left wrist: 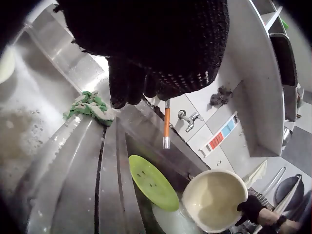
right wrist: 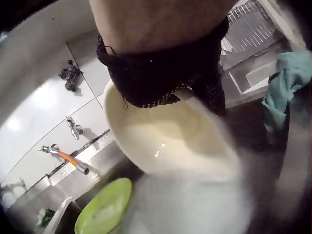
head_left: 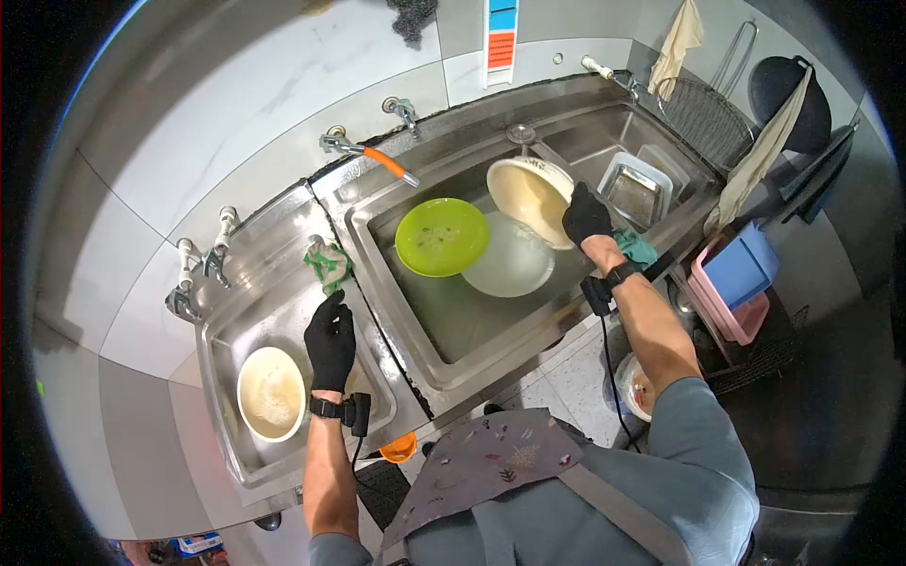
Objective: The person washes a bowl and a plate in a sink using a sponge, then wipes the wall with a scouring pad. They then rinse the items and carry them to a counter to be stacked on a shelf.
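Observation:
My right hand (head_left: 587, 215), in a black glove, grips the rim of a cream bowl (head_left: 525, 192). The bowl is tilted over the right sink basin, its inside showing in the right wrist view. Below its lower edge lies a translucent whitish bowl (head_left: 514, 269), overlapped by a lime-green bowl (head_left: 441, 238) on its left. My left hand (head_left: 330, 341), also black-gloved, hangs over the left basin with nothing in it. Its fingertips are close to a crumpled green-and-white cloth (head_left: 328, 267) at the divider. Another cream bowl (head_left: 271, 393) with pale contents stands in the left basin.
An orange-sleeved tap (head_left: 382, 162) reaches over the right basin from the wall. Metal and clear trays (head_left: 636, 191) sit at that basin's far right. A teal cloth (head_left: 635, 247) hangs on the front edge. Blue and pink bins (head_left: 741, 269) stand right of the sink.

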A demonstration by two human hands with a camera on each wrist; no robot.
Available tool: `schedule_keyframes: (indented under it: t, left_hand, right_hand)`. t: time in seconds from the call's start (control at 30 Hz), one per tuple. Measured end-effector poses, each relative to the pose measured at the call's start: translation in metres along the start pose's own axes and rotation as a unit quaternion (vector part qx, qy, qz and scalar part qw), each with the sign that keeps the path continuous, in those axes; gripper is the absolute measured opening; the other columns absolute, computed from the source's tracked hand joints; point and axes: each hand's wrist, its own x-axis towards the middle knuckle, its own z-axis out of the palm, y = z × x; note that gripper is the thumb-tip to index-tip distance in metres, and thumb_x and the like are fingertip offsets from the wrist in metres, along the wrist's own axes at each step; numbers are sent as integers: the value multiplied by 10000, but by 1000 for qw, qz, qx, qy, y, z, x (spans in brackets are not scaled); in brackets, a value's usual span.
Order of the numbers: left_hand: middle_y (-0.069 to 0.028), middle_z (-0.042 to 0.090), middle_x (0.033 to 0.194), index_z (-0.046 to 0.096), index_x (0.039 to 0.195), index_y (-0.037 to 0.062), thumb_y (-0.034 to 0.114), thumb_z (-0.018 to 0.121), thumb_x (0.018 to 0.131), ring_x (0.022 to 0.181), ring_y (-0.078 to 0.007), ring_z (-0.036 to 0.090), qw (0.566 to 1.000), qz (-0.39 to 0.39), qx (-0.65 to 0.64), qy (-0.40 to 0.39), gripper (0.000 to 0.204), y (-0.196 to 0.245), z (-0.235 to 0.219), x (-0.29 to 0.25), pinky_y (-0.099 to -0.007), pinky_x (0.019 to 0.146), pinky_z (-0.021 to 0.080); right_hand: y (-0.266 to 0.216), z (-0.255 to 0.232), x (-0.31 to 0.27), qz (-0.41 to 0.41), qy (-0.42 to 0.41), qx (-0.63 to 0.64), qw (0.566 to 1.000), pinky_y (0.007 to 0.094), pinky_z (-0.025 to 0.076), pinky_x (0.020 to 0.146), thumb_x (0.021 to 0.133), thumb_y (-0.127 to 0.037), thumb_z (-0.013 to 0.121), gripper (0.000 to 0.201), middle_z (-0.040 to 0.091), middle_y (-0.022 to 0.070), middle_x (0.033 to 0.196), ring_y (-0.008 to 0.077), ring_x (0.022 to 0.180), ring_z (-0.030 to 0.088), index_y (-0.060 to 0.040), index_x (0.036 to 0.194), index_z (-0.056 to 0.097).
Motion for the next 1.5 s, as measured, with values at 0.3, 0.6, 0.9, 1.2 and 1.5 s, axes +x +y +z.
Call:
schedule_keyframes:
  t: [0.3,0.6,0.9,1.2,1.5]
  left_hand:
    - [-151,713,1011,687,1115,47,85,617,890,835,-238,694,999,-40,-13,-1,239,-22,-10,-2,-332,729,540]
    - [-77,688,1067,616,1209,0,80,638,903,892,-202,682,891,-227,-393,-3,317,-66,-31,-17,-320,722,557]
    - [-112,682,988,606,1165,-4,137,663,905,824,-228,686,847,-326,-396,140,301,-69,-87,-78,-336,679,569]
    - [-159,685,1020,582,1203,24,153,606,932,810,-281,701,824,-370,-351,247,302,-73,-114,-156,-378,660,600]
    - [-145,685,943,614,1126,8,127,648,899,777,-260,696,824,-369,-341,262,259,-61,-115,-157,-359,630,590]
  right_hand:
    - [-29,-1,-12,85,-339,-101,931,415,366,1046,949,-290,403,421,517,198,1308,330,1220,493,-53,1254,570]
    - [-117,12,176,-56,-176,20,983,493,481,911,856,-402,612,494,652,227,1138,414,1047,612,-26,1177,624]
    - [-212,42,413,71,-74,333,938,364,555,751,797,-365,765,938,563,181,1307,239,982,628,-54,1508,238]
    - [-241,67,447,143,-78,561,811,371,564,712,763,-309,794,686,659,146,1078,273,862,657,17,1296,509]
    - [-229,26,461,136,42,180,973,458,486,896,834,-361,608,419,665,211,1103,411,1019,619,-44,1101,672]
